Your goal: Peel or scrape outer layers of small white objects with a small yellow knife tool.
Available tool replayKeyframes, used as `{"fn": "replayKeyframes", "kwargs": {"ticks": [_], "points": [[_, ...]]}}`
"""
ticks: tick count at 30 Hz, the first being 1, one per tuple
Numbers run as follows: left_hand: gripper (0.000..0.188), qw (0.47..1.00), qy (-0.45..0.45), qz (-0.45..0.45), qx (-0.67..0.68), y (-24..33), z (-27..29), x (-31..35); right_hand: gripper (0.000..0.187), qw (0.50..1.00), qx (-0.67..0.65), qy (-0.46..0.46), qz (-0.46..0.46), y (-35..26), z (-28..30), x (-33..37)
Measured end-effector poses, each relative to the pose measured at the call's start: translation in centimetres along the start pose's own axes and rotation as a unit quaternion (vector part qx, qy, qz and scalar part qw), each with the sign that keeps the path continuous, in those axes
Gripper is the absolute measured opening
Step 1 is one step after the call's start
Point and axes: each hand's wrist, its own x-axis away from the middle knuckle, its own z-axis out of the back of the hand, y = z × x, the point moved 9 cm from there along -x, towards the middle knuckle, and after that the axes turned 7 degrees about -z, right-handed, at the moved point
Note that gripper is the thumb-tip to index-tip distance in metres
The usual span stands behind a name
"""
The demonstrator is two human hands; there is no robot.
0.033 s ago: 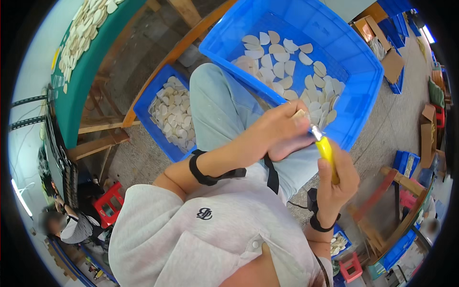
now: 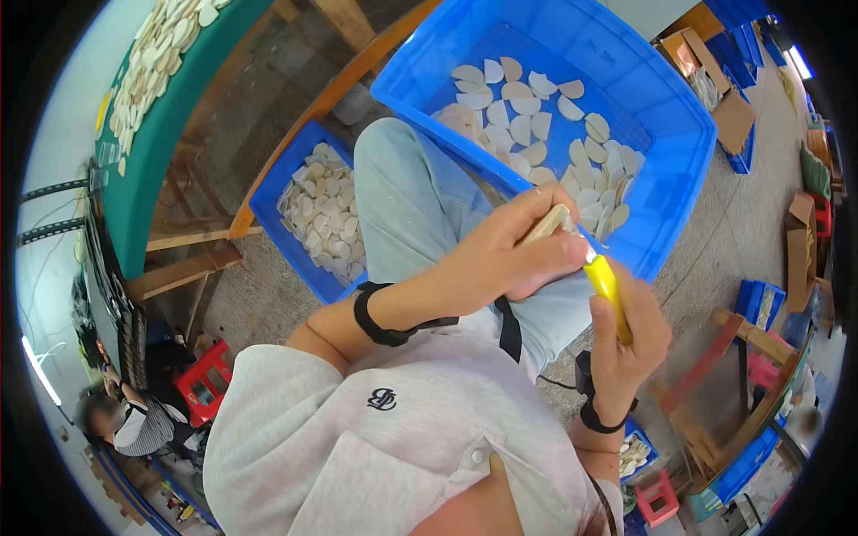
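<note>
My left hand (image 2: 511, 243) is closed, pinching a pale half-round piece (image 2: 545, 225) between thumb and fingers. My right hand (image 2: 633, 332) wraps round the yellow handle of a knife (image 2: 606, 293). Its short metal tip meets the piece's edge beside my left thumb; the exact contact is blurred. Both hands are over my lap, at the near side of a large blue bin (image 2: 666, 192). Many similar pale half-round pieces (image 2: 585, 183) lie loose in that bin.
A smaller blue bin (image 2: 268, 207), filled with pale pieces (image 2: 323, 210), stands left of my knee. More pieces (image 2: 152, 76) are heaped on a green-covered table (image 2: 134, 214) at far left. Red stools (image 2: 204, 382), cardboard boxes (image 2: 735, 121) and a seated person (image 2: 147, 424) are farther off.
The left thumb has shifted and more of the pale piece shows in my left hand. The knife has moved slightly left, and its tip is closer to my left thumb.
</note>
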Motion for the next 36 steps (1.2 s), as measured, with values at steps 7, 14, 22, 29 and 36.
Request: {"fn": "replayKeyframes", "kwargs": {"ticks": [7, 14, 22, 29, 36], "points": [[0.028, 0.882, -0.021, -0.274, -0.383, 3.4, -0.2, 0.3, 0.031, 0.998, 0.032, -0.041, 0.028, -0.5, -0.5, 0.0], [0.026, 0.868, -0.020, -0.272, -0.415, 3.4, -0.3, 0.7, 0.033, 0.996, 0.064, -0.042, 0.035, -0.6, -0.5, 0.3], [0.026, 0.849, -0.011, -0.281, -0.448, 3.6, 0.0, 1.0, 0.035, 0.993, 0.100, -0.042, 0.048, -0.7, -0.8, 0.5], [0.024, 0.903, 0.001, -0.241, -0.357, 2.8, 0.3, 0.4, 0.032, 0.994, 0.102, 0.019, 0.034, 0.3, -1.2, 0.6], [0.037, 0.995, -0.071, -0.012, 0.073, -1.0, 1.1, -0.9, 0.026, 0.993, 0.003, 0.093, -0.077, 2.1, 0.7, 0.6]]}}
